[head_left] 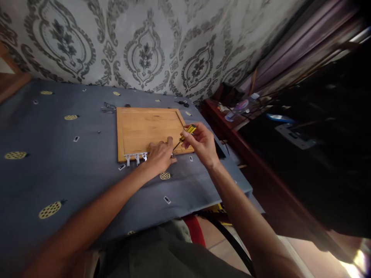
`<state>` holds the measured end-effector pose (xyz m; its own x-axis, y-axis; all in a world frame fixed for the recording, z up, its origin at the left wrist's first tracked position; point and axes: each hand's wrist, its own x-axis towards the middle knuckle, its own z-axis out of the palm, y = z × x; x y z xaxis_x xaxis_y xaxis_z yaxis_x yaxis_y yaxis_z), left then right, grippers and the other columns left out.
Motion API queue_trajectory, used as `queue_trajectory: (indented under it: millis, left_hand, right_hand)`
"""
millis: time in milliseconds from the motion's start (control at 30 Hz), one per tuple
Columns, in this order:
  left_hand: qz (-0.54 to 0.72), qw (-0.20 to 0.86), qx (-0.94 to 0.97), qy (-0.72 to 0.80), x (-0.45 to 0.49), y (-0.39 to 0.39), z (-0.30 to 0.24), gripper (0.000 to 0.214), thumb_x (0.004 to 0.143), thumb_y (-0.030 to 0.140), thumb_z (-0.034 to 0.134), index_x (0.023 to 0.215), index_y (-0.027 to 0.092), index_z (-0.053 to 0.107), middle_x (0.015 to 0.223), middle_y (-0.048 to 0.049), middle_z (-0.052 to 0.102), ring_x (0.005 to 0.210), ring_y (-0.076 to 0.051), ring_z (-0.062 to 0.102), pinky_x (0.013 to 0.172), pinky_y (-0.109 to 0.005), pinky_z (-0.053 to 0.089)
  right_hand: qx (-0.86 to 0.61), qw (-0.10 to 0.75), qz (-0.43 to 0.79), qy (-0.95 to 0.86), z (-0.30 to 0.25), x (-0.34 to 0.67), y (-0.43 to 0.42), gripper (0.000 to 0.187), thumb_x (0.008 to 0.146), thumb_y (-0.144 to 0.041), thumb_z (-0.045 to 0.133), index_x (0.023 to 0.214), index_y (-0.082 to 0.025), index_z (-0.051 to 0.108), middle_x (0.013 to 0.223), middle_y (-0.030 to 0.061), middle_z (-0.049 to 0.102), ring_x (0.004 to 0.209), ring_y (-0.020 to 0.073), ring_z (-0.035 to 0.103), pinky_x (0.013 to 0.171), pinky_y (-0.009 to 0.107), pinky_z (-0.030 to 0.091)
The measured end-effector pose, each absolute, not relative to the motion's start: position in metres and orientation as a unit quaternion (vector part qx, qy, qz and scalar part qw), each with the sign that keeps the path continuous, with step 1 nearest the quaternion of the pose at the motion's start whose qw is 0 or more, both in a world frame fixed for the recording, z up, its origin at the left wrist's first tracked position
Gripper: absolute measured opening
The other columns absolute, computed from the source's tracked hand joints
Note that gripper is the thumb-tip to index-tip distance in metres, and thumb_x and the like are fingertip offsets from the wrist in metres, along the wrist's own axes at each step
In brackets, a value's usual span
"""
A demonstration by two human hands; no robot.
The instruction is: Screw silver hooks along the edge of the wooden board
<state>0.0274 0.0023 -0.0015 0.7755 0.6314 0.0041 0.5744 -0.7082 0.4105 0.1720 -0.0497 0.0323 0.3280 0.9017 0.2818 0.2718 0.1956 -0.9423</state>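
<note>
A wooden panel lies flat on a table covered by a blue cloth with pineapple prints. Small metal brackets stick out along its near edge. My left hand rests on the panel's near right edge, fingers curled down and pressing on a bracket that is mostly hidden under it. My right hand is closed round a yellow-and-black screwdriver, whose tip points down toward the spot beside my left fingers.
Small metal parts and dark bits lie on the cloth behind the panel. A patterned wall stands at the back. To the right is a dark red shelf with a plastic bottle and clutter.
</note>
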Motion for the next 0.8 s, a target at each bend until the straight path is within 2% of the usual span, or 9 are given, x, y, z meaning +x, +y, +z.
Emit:
queue_trajectory:
  millis: [100, 233, 333, 567, 800]
  left_hand:
    - [0.070, 0.195, 0.922, 0.328, 0.028, 0.002, -0.001, 0.052, 0.089, 0.031, 0.070, 0.127, 0.011, 0.040, 0.110, -0.0181, 0.068, 0.112, -0.034, 0.064, 0.091, -0.045, 0.044]
    - [0.068, 0.192, 0.921, 0.332, 0.027, 0.001, 0.001, 0.052, 0.089, 0.031, 0.071, 0.125, 0.012, 0.039, 0.111, -0.0183, 0.069, 0.113, -0.034, 0.064, 0.092, -0.045, 0.043]
    - [0.072, 0.188, 0.922, 0.330, 0.026, 0.001, 0.002, 0.053, 0.089, 0.032, 0.072, 0.125, 0.013, 0.037, 0.111, -0.0182, 0.069, 0.113, -0.034, 0.064, 0.092, -0.046, 0.043]
    - [0.081, 0.184, 0.927, 0.317, 0.025, 0.002, -0.003, 0.053, 0.090, 0.031, 0.071, 0.126, 0.014, 0.035, 0.112, -0.0164, 0.070, 0.114, -0.032, 0.064, 0.093, -0.046, 0.043]
    - [0.092, 0.178, 0.925, 0.324, 0.027, 0.000, -0.006, 0.055, 0.088, 0.031, 0.071, 0.126, 0.015, 0.035, 0.109, -0.0152, 0.070, 0.109, -0.032, 0.065, 0.091, -0.047, 0.043]
  right_hand:
    - [-0.570, 0.578, 0.271, -0.517, 0.032, 0.175, -0.054, 0.043, 0.076, -0.054, 0.078, 0.095, -0.018, 0.064, 0.071, -0.0041, 0.063, 0.052, 0.0082, 0.061, 0.049, 0.024, 0.051]
    - [-0.584, 0.585, 0.260, -0.499, 0.028, 0.175, -0.055, 0.042, 0.067, -0.053, 0.085, 0.076, -0.019, 0.062, 0.062, -0.0042, 0.062, 0.049, 0.0088, 0.059, 0.044, 0.022, 0.047]
    - [-0.583, 0.602, 0.247, -0.487, 0.027, 0.173, -0.056, 0.045, 0.064, -0.053, 0.087, 0.073, -0.019, 0.059, 0.059, -0.0044, 0.061, 0.046, 0.0086, 0.057, 0.043, 0.022, 0.046]
    - [-0.594, 0.656, 0.122, -0.450, 0.030, 0.183, -0.069, 0.037, 0.078, -0.052, 0.076, 0.073, -0.021, 0.057, 0.055, -0.0037, 0.063, 0.048, 0.0100, 0.057, 0.049, 0.024, 0.047]
    - [-0.597, 0.678, 0.272, -0.333, -0.016, 0.210, -0.040, 0.046, 0.063, -0.057, 0.082, 0.079, -0.021, 0.058, 0.069, -0.0007, 0.067, 0.056, 0.0124, 0.066, 0.053, 0.025, 0.053]
